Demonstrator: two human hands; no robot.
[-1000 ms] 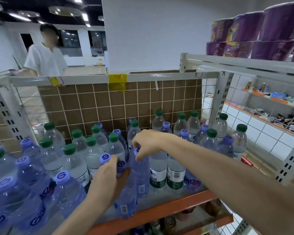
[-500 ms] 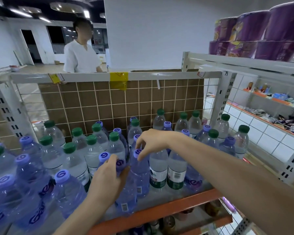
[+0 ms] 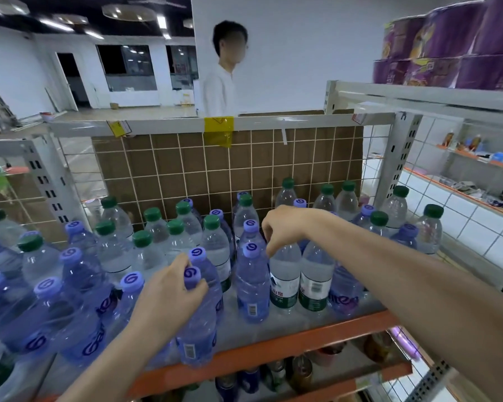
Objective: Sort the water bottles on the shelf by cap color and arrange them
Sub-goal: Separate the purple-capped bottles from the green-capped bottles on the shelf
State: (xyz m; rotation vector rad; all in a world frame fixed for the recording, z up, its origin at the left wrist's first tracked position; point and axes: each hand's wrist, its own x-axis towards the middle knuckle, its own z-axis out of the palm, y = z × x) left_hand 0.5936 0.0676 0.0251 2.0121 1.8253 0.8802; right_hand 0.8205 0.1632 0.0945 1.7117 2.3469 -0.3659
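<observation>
On the shelf [image 3: 273, 346] in front of me stand lots of water bottles, green caps and purple caps all mixed up. Most purple ones sit on the left and near the front, and most green ones sit further back and on the right. My left hand [image 3: 169, 297] holds the neck of a purple-cap bottle [image 3: 198, 323] at the front edge, fingers curled round it just under the cap. My right hand [image 3: 285, 229] reaches over two green-label bottles [image 3: 299, 277], fingers bent down onto the top of one. Its cap is hidden, so I cannot tell if I really grip it. I think full bottles are heavy and their thin sides squash, so the hard neck is the best place to hold. They may be slippery and tip their neighbours over.
</observation>
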